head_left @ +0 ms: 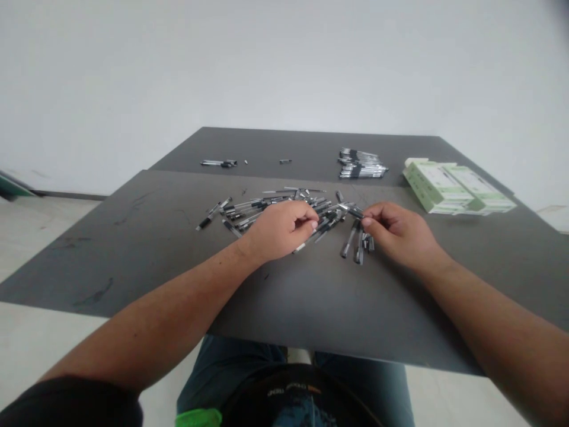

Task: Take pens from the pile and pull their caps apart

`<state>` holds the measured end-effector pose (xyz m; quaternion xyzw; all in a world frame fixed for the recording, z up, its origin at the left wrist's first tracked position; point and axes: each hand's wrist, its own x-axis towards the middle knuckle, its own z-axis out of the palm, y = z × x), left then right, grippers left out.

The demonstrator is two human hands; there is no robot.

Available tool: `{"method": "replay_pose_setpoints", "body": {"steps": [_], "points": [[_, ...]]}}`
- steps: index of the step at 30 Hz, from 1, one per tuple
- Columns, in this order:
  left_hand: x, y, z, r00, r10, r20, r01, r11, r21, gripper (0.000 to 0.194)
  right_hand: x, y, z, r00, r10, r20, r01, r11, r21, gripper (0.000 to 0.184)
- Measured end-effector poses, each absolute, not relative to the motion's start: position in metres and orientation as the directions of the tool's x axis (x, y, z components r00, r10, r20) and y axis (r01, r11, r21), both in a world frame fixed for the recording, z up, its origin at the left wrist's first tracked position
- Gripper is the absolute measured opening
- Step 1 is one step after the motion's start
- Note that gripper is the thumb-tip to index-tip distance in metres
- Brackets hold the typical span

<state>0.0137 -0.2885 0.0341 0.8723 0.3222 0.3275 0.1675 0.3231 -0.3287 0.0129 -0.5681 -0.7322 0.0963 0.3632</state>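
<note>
A loose pile of clear and black pens and pen parts lies in the middle of the table. My right hand pinches one pen between thumb and fingertips, its other end pointing left over the pile. My left hand is closed in a pinch above the pile's front. Whatever sits between its thumb and finger, if anything, is too small to name. Just left of my right hand, several pen pieces lie on the table, partly hidden behind the fingers.
Neatly stacked pens lie at the back right. Green and white boxes stand at the right of the dark table. A few pens and small parts rest at the back. Behind the table rises a white wall.
</note>
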Motion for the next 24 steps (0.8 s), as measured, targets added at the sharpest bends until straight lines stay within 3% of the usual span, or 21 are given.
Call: {"method": "replay_pose_setpoints", "body": {"steps": [5, 11, 14, 24], "points": [[0.001, -0.263, 0.057, 0.558, 0.716, 0.419, 0.585, -0.698, 0.414, 0.02, 0.32, -0.33, 0.014, -0.073, 0.901, 0.428, 0.756, 0.329, -0.565, 0.02], [-0.026, -0.179, 0.066, 0.471, 0.804, 0.364, 0.785, -0.57, 0.244, 0.03, 0.317, -0.33, 0.015, -0.042, 0.907, 0.419, 0.753, 0.305, -0.583, 0.02], [-0.029, -0.127, 0.066, 0.427, 0.862, 0.274, 0.885, -0.46, 0.071, 0.038, 0.315, -0.329, 0.016, -0.032, 0.904, 0.427, 0.751, 0.303, -0.586, 0.019], [0.009, -0.012, 0.038, 0.412, 0.902, 0.129, 0.911, -0.408, -0.052, 0.053, 0.317, -0.327, 0.014, -0.054, 0.901, 0.43, 0.731, 0.328, -0.598, 0.014]]}}
